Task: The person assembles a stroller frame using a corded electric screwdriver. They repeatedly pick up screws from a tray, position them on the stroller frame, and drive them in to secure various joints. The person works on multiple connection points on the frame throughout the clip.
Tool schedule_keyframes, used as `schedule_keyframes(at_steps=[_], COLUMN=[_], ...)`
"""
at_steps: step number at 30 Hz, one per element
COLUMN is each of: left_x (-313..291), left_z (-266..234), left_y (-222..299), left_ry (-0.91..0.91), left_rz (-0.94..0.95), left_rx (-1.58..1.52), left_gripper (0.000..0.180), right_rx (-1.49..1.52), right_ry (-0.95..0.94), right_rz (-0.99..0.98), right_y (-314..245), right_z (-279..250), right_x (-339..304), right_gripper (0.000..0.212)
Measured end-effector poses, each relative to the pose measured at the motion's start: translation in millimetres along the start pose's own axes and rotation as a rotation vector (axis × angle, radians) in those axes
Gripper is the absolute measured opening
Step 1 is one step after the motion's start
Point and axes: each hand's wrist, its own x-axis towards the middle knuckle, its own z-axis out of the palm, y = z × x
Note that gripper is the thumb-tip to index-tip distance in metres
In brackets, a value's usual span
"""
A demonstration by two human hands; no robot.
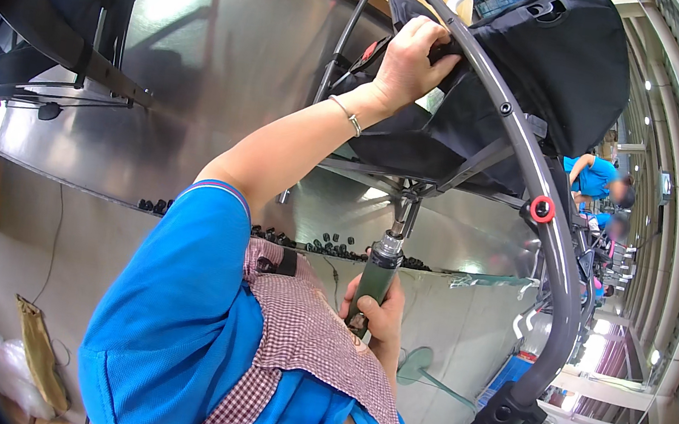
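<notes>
A stroller with a grey tube frame (499, 104) and black fabric (579, 51) stands in front of me on a shiny metal worktop (232, 52). My left hand (411, 58), with a bracelet at its wrist, is raised to the stroller's upper part, its fingers curled round the black fabric beside the tube. Lower down, my right hand (378, 307) grips a green power screwdriver (376, 281) close to my checked apron. The tool points up, its tip meeting the joint (407, 191) under the seat, where dark bars come together. The fastener itself is hidden.
Small black caps (330, 248) lie in a row along the worktop's near edge. Another black stroller part (61, 47) stands at the left. A red ring (541, 209) sits on the curved tube, which reaches down at the right. Co-workers in blue (597, 177) are farther off.
</notes>
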Motion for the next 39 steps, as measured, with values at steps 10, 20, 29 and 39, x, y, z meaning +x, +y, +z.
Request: schedule_keyframes(at_steps=[10, 20, 29, 39], left_x=[8.5, 17.0, 10.8, 17.8], left_z=[-23.5, -31.6, -28.1, -14.1], left_y=[-1.1, -10.6, -21.0, -24.0], left_ry=[-0.106, -0.177, -0.3, -0.689], left_rz=[-0.147, 0.207, -0.05, -0.649], left_rx=[-0.072, 0.152, -0.211, -0.311], left_gripper=[0.014, 0.015, 0.022, 0.035], right_rx=[-0.016, -0.028, 0.081, 0.238], right_ry=[-0.049, -0.132, -0.11, -0.217], right_rz=[-0.013, -0.06, -0.108, -0.194], right_y=[-12.8, -38.4, -68.0, -85.5], right_z=[3.0, 25.4, 51.4, 52.9], right_x=[19.5, 52.6, 81.1, 110.3], right_gripper=[0.06, 0.059, 0.087, 0.091])
